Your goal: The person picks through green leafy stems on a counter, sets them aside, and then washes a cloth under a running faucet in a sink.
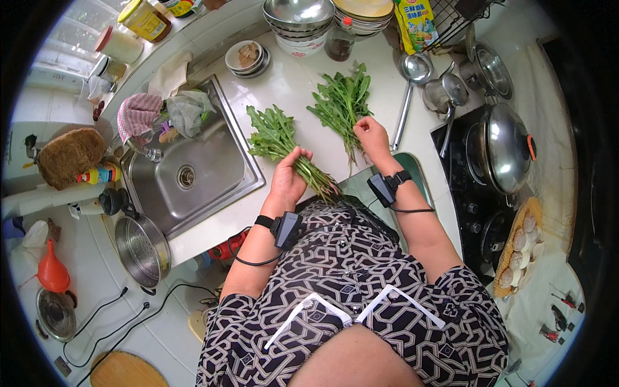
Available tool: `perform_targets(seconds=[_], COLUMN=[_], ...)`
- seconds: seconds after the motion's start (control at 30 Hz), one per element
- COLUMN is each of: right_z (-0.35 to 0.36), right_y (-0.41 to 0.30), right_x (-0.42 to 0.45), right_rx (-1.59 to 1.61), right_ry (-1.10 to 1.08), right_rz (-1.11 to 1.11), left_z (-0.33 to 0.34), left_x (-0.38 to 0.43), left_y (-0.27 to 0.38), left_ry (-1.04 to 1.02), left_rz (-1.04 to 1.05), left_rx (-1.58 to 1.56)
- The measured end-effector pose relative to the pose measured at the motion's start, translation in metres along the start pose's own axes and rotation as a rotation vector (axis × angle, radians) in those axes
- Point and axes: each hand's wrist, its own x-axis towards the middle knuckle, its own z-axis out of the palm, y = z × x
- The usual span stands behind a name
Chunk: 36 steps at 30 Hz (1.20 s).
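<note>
My left hand (291,179) is closed around the stems of a bunch of leafy greens (275,130), held over the counter's front edge with its leaves pointing away from me. To the right, a second pile of leafy greens (344,99) lies on the white counter. My right hand (372,138) is at the stems of that pile, with thumb and fingertips close together; whether a stem is pinched between them cannot be made out. Each wrist wears a strapped black device with a cable.
A steel sink (208,169) is on the left, with a colander (142,250) at its front corner. A ladle (404,111) lies right of the greens. Beyond stand stacked bowls (300,19) and a bottle (340,41). A lidded wok (505,147) sits on the black stove at right.
</note>
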Motion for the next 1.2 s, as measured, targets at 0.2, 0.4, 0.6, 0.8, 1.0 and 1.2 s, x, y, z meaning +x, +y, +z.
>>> perform_targets(seconds=[0.2,0.4,0.6,0.8,1.0,1.2], right_z=[-0.017,-0.022,0.002,0.005,0.006,0.007], right_y=[-0.042,-0.092,-0.074,-0.074,-0.071,-0.017], right_x=[-0.018,-0.045,-0.052,-0.052,-0.049,-0.028], right_rx=[0.299,0.434,0.544,0.451,0.384,-0.008], right_ry=[-0.149,-0.525,-0.742,-0.713,-0.694,-0.241], right_rz=[-0.098,-0.107,0.035,0.104,0.152,-0.02], left_z=[0.004,0.006,0.005,0.007,0.008,0.001], left_x=[0.004,0.004,0.006,0.003,0.003,0.006], left_y=[-0.003,-0.004,-0.004,-0.003,-0.006,-0.003], left_ry=[0.01,0.034,-0.031,0.008,0.022,0.007], left_rz=[-0.047,-0.028,-0.059,-0.08,0.0,-0.001], left_rx=[-0.016,-0.024,-0.08,-0.1,-0.037,-0.034])
